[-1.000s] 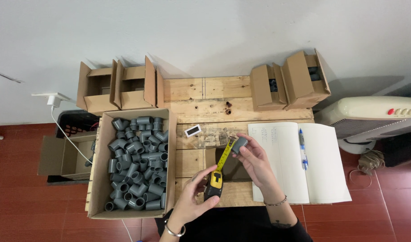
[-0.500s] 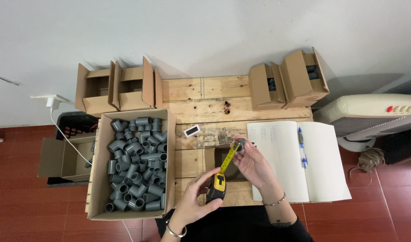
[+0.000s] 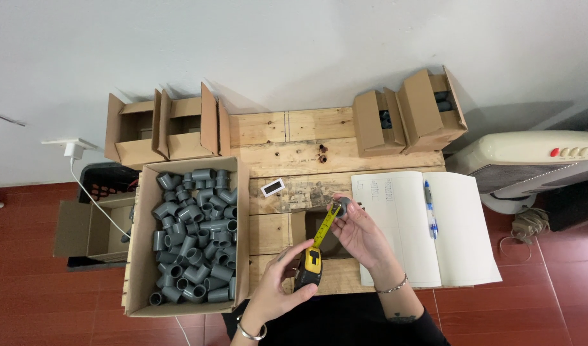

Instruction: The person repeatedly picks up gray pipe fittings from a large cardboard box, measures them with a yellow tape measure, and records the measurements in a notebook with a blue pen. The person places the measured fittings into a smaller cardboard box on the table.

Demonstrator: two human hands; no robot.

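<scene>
The fingers [image 3: 349,216] of the right hand [image 3: 364,236] are pinched closed around a small grey pipe fitting [image 3: 343,205], which is held just above the dark pad [image 3: 305,225] on the wooden table [image 3: 294,131]. The yellow tape blade [image 3: 324,224] is stretched from the fitting down toward the person, its long axis running diagonally across the pad to the yellow and black tape measure case [image 3: 309,266]. The case is gripped closed in the left hand [image 3: 278,289], at the pad's near edge. The fitting is therefore in the right hand, up and to the right of the left. Its open end seems turned toward the blade's hook, though its exact axis cannot be told
</scene>
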